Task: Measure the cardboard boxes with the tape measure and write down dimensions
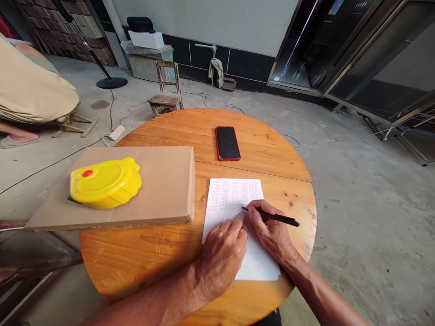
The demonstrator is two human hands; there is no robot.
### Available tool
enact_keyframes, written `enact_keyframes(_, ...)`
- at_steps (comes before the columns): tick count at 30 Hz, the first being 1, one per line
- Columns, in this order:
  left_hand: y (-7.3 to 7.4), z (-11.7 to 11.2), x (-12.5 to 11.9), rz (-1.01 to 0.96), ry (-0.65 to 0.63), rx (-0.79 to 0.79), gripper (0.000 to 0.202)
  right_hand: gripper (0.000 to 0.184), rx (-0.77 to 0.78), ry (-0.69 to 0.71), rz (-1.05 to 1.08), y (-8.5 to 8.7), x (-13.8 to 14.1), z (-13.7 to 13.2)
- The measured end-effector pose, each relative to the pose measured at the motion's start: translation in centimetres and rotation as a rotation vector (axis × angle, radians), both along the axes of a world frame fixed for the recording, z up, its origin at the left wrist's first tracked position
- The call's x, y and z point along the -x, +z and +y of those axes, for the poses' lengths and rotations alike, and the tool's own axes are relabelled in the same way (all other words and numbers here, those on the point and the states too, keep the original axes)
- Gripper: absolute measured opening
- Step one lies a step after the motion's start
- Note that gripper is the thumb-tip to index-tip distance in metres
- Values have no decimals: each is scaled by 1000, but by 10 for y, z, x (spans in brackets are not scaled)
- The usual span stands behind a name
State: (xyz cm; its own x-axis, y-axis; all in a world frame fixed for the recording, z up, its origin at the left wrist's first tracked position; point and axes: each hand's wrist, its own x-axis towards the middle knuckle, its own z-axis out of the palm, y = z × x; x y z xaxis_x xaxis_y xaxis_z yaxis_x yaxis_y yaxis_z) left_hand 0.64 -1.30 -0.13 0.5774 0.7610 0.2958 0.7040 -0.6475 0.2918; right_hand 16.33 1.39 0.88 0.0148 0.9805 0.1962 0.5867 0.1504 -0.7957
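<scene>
White paper (234, 194), 3-to-4 o'clock on round wooden surface (152, 258). Left hand (222, 256) palm-down on it, fingers loosely bent; right hand (272, 233) pinching black pen (280, 218). Handwritten columns, too small to read reliably. From paper: carton (166, 185) at 10, yellow tape measure (105, 183) on top; red-cased phone (228, 143) at 12; chair (165, 99) on floor, 11.

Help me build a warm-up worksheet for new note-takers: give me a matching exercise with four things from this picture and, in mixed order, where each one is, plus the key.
Things
1. Phone
2. Tape measure
3. Pen
4. Chair

Places
A. In the right hand, over the paper
B. On the floor
C. Directly on the table
D. On the cardboard box

Pairs: 1-C, 2-D, 3-A, 4-B
</scene>
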Motion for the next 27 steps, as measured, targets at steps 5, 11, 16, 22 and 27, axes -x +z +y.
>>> enact_keyframes(5,1,1,0,-16,-7,-13,20,17,-14,2,-4,1,1,-1)
enact_keyframes(11,0,2,-1,-37,-4,-7,21,18,-15,11,-26,2,1,-1)
enact_keyframes(16,0,3,-1,-31,-2,-13,21,16,-23,-9,1,0,-1,0)
enact_keyframes(22,1,4,0,-31,-1,2,22,16,-43,-71,33,-2,-4,0)
enact_keyframes(27,1,5,-1,-33,-5,21,20,16,-46,-46,29,-2,-2,1)
